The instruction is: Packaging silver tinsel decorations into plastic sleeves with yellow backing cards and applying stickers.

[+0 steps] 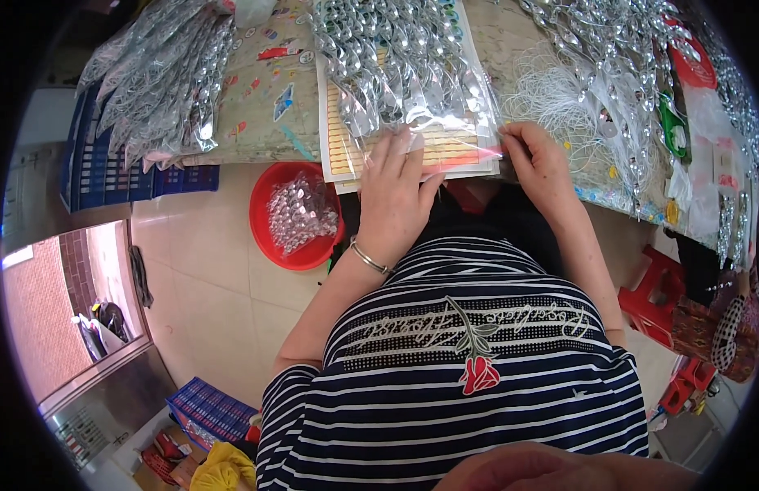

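Pressing down with my left hand (393, 192), I keep it flat and open, fingers spread over a clear plastic packet (412, 131) of shiny silver pieces that lies on a printed card sheet (347, 155) at the near edge of the table (265, 114). My right hand (537, 159) is pinched closed on the packet's right-hand corner, just beside the sheet's edge; what exactly sits between those fingertips is too small to tell.

The packet overhangs the near edge a little, so I judge it could slide off toward my lap if my flat hand eases up while the right one tugs. The film looks slippery and thin, and a hard pull at that corner might tear it or spill the pieces.

Around me, a bundle of white string (560, 98) lies just right of my right hand and could snag my fingers. More silver strands (162, 74) are heaped at the far left corner of the table, and others hang along the right edge. A red basin (269, 245) holding clear pieces sits on the floor below the near edge, left of my knees. A red stool (654, 299) stands to my right.
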Demonstrator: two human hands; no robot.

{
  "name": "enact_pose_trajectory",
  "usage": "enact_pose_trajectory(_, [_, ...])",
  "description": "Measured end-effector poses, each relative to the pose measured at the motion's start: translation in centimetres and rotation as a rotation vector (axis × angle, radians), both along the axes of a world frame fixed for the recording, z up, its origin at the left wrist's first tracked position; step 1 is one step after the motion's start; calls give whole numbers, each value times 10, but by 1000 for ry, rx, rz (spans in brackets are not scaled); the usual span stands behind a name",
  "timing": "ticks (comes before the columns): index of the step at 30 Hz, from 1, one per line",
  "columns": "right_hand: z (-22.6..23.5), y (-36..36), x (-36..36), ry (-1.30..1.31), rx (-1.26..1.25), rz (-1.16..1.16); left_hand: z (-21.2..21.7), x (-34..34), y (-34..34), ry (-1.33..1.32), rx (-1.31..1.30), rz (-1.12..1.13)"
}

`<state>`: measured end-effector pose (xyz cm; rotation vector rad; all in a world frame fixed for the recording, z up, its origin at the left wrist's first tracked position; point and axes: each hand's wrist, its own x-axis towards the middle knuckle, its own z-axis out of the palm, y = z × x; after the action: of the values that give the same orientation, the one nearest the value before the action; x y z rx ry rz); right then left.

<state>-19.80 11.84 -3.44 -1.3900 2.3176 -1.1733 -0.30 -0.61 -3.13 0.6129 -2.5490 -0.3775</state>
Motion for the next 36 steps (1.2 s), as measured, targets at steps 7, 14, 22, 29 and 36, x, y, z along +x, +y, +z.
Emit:
enact_pose_trajectory(7, [36,3,14,-10,-40,-25,-3,38,3,265,68,-4])
enact_pose_trajectory(14, [28,-37,62,-108,-94,529,2,43,-19,236,139,379])
enact_pose_trajectory(22, [2,-89,91,-61,-143,627,-13,51,-29,288,346,273])
enact_pose_trajectory(29, [-4,-106,98,-96,-124,605,-15,52,-33,403,266,232])
enact_pose_trajectory(36, [3,-93,103,44,-97,543,-22,58,-36,408,311,232])
